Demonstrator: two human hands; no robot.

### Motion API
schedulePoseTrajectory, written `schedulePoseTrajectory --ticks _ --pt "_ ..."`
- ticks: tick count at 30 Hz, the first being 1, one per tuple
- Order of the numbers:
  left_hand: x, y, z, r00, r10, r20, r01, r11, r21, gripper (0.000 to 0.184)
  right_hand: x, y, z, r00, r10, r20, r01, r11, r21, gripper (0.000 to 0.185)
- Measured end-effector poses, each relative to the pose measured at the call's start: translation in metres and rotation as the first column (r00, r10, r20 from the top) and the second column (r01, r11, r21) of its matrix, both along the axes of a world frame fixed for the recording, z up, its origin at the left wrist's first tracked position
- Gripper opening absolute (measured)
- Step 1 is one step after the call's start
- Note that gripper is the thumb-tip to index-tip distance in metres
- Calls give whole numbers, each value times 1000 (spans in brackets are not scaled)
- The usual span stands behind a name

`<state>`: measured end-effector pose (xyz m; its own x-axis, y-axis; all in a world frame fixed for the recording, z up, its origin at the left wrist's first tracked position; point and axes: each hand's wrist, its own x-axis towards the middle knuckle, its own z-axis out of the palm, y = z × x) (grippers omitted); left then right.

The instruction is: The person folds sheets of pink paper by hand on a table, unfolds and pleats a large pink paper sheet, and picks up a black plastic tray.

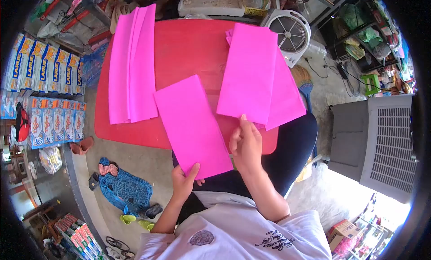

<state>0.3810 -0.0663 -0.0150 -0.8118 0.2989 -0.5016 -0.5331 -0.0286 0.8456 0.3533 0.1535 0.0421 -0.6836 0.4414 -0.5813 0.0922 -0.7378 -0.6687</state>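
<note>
My left hand (184, 181) pinches the lower edge of a flat pink folded sheet (193, 127), thumb on top. This sheet tilts above the front of the red table, its far end over the tabletop. With my right hand (247, 141), fingers curled, I grip the near edge of another pink folded sheet (249, 71). More pink folded sheets (287, 98) fan out beneath it at the table's right. At the left side lies a long stack of pink pleated sheets (134, 71), reaching past the table's far edge. Whether the pink material is paper or cloth, I cannot tell.
The red table (188, 44) stands before my lap. A white fan (289, 33) and a broom (305, 85) are at the right, near a grey slatted cabinet (372, 143). Stacked boxes (49, 123) line the left. A blue mat (128, 186) and slippers (128, 219) lie on the floor.
</note>
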Motion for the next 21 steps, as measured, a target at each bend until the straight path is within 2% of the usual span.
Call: schedulePoseTrajectory --ticks 1,2,3,5,6,9,10,11,13,16,21 --pt "-2 0 0 1000 -3 -2 3 1000 -1 21 3 -2 2 1000 25 3 -26 996 86 29" --pt "-1 1 0 1000 -4 -2 4 1000 -2 22 13 4 7 985 154 82 -172 932 320 26" --pt "-1 1 0 1000 -3 0 3 1000 -3 22 13 0 10 998 54 21 -56 843 535 23" --pt "-2 3 1 1000 -12 -7 12 1000 -11 22 10 -10 14 983 -87 -159 181 506 843 22" --pt "-2 4 2 1000 -13 -10 13 1000 -16 23 18 -1 15 990 -41 -136 142 315 938 21" --pt "-1 5 3 1000 0 -2 0 1000 14 22 26 15 30 964 -73 -256 231 705 671 19" --pt "-1 5 4 1000 -4 -1 4 1000 16 22 21 21 41 926 -99 -365 264 861 434 20" --pt "-1 5 5 1000 -8 -1 8 1000 20 22 16 28 53 878 -182 -444 276 948 157 21" --pt "-2 7 6 1000 -10 -2 10 1000 20 22 16 41 54 858 -129 -497 161 987 23 26" --pt "-1 8 6 1000 -2 -6 2 1000 13 22 17 41 65 863 -115 -492 99 993 -58 29" --pt "0 8 8 1000 2 -8 -2 1000 24 21 21 40 57 875 -169 -454 116 983 -142 32"
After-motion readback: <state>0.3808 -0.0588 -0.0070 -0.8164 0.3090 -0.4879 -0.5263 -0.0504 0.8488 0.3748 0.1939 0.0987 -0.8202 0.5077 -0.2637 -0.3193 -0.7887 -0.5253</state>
